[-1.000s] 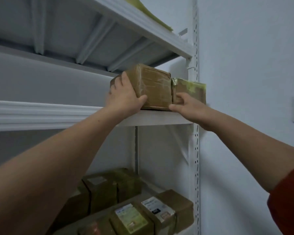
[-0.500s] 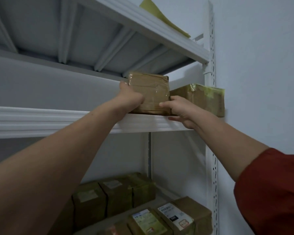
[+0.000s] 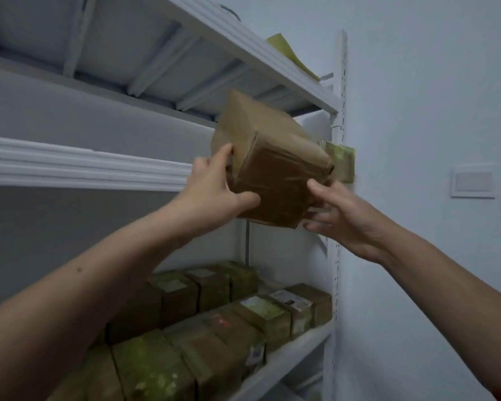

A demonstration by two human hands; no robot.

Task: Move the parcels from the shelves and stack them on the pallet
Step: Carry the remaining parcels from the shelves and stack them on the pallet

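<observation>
A brown taped cardboard parcel (image 3: 272, 160) is tilted in the air just in front of the middle shelf (image 3: 84, 164). My left hand (image 3: 214, 192) grips its left side, thumb under the front face. My right hand (image 3: 339, 215) holds its lower right corner from below. A second parcel (image 3: 343, 164) with greenish tape stays on the shelf at the right end, mostly hidden behind the held one. The pallet is not in view.
The lower shelf (image 3: 287, 363) holds several brown parcels in two rows, some with white labels. A yellow-green sheet (image 3: 289, 56) lies on the top shelf. The perforated upright post (image 3: 340, 198) stands at the right, with a white wall switch (image 3: 473, 180) beyond.
The parcel sat flat on the middle shelf; both hands have pulled it off the edge and tipped it toward me. The view has shifted left.
</observation>
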